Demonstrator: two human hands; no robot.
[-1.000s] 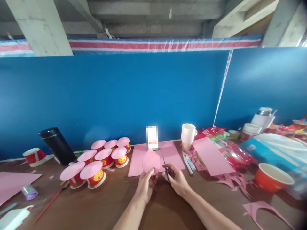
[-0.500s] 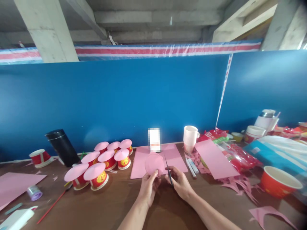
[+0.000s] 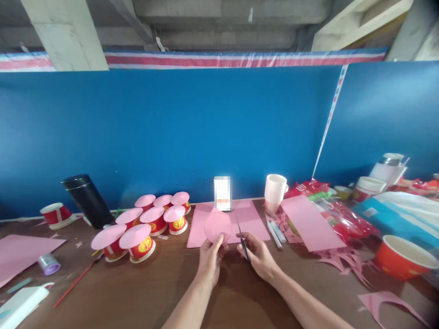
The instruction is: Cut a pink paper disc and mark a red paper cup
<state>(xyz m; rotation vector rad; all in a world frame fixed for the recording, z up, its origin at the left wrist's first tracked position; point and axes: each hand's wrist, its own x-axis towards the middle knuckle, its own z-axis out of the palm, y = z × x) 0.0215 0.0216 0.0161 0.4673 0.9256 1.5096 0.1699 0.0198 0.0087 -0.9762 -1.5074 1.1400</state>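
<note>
Between thumb and fingers, my left hand [image 3: 211,259] pinches the lower edge of a round pink paper disc [image 3: 218,226]. To its right, my right hand [image 3: 258,257] is closed around dark-handled scissors [image 3: 244,246], whose blades point up and away from me. The scissors are apart from the disc. Behind both hands lie pink paper sheets [image 3: 248,224] on the table. A bright, blurred-out upright object [image 3: 222,194] stands at their back edge. To the left are several red paper cups [image 3: 142,248] topped with pink paper cones [image 3: 135,236].
Stacked white paper cups [image 3: 275,192] and markers [image 3: 275,234] sit right of the sheets. Farther right are pink scraps [image 3: 343,260], a red bowl [image 3: 404,260] and plastic packaging [image 3: 343,219]. A black bottle [image 3: 87,201], red brush [image 3: 77,285] and tape roll [image 3: 50,264] lie left.
The disc in my left hand has shifted slightly left relative to the scissors, widening the gap. The whole view has tilted down a little; both hands keep their grips.
</note>
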